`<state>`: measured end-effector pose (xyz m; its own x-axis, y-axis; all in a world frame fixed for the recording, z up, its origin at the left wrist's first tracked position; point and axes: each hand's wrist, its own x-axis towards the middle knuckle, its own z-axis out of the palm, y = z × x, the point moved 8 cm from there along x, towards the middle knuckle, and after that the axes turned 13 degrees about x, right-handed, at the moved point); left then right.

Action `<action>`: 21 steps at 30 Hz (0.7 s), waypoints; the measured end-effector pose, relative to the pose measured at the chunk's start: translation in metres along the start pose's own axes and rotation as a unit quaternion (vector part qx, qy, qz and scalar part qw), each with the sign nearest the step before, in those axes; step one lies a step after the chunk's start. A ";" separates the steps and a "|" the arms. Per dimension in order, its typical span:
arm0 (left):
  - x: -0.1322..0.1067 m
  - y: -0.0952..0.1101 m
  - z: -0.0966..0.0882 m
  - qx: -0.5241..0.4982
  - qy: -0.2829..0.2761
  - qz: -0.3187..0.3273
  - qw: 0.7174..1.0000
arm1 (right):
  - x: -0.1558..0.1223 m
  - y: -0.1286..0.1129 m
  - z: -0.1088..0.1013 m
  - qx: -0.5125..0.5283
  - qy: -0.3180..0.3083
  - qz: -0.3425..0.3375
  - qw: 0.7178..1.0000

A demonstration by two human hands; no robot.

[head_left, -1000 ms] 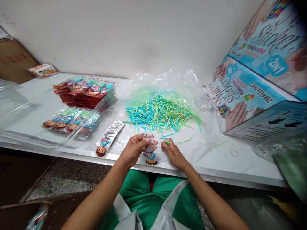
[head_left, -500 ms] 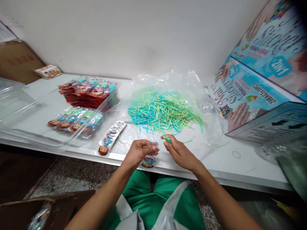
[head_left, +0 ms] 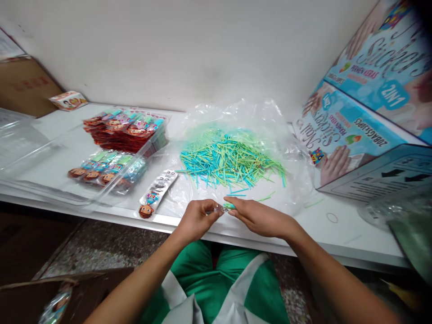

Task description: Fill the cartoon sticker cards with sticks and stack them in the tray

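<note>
And here we are: my left hand (head_left: 197, 219) has its fingers pinched on a small clear wrapper (head_left: 220, 209), most of it hidden, right at the fingertips. Facing it, just beside, my right hand (head_left: 258, 217) grips a few thin green and blue sticks (head_left: 229, 205), their ends pointing at the wrapper; whether they're in its mouth, I can't tell! Straight beyond my fingers, a big pile of green and blue sticks (head_left: 232, 157) sprawls over a clear plastic sheet (head_left: 297, 175) on the worktop (head_left: 354, 225). Near my left fingers, a printed packet (head_left: 157, 193) lies flat; farther left, a row of filled packets (head_left: 104, 173) with a tall stack (head_left: 118, 132) behind. Right of my right fingers, a rubber band (head_left: 332, 218), then Nail Stickers cartons (head_left: 347, 128).
</note>
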<state>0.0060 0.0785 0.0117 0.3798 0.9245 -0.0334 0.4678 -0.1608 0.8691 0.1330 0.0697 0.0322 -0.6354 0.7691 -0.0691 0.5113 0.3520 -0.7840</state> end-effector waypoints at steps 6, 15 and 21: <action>-0.003 0.013 0.000 0.150 -0.011 0.074 0.986 | 0.001 -0.004 0.008 -0.048 -0.028 0.001 0.998; -0.005 0.022 0.017 0.266 -0.081 0.099 0.955 | 0.006 -0.004 0.026 -0.146 -0.113 0.031 0.982; -0.012 0.029 0.035 0.317 -0.146 0.114 0.930 | 0.009 -0.019 0.012 -0.057 -0.139 -0.005 0.989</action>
<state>0.0428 0.0506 0.0198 0.6833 0.7236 -0.0972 0.6907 -0.5975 0.4075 0.1103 0.0633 0.0389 -0.7668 0.5951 -0.2405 0.5560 0.4287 -0.7121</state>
